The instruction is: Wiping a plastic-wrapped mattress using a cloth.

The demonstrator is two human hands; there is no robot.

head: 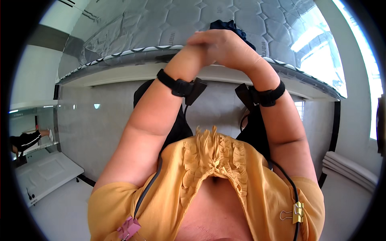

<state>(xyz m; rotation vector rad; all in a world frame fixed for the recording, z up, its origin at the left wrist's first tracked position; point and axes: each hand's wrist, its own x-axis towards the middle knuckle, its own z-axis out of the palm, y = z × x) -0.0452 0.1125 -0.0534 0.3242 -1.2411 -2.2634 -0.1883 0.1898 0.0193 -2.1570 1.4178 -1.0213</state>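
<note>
My right hand (227,43) lies across my left hand (207,54) above the near edge of a mattress. Its fingers reach over the back of my left hand, whose own fingers are mostly hidden beneath it. A dark blue cloth (223,24) lies crumpled on the mattress just behind my right hand, partly covered by it. No object shows in either hand, and the contact area is a little blurred. The grey quilted mattress (181,18) is wrapped in shiny clear plastic. Each wrist carries a black strap with a small black device.
The white bed frame (126,73) runs under the mattress edge, close before my legs. Black cables hang from the wrist devices, held at my sleeves by a pink binder clip (129,228) and a gold binder clip (298,212). A white door (49,176) is at left, grey tiled floor (90,120) below.
</note>
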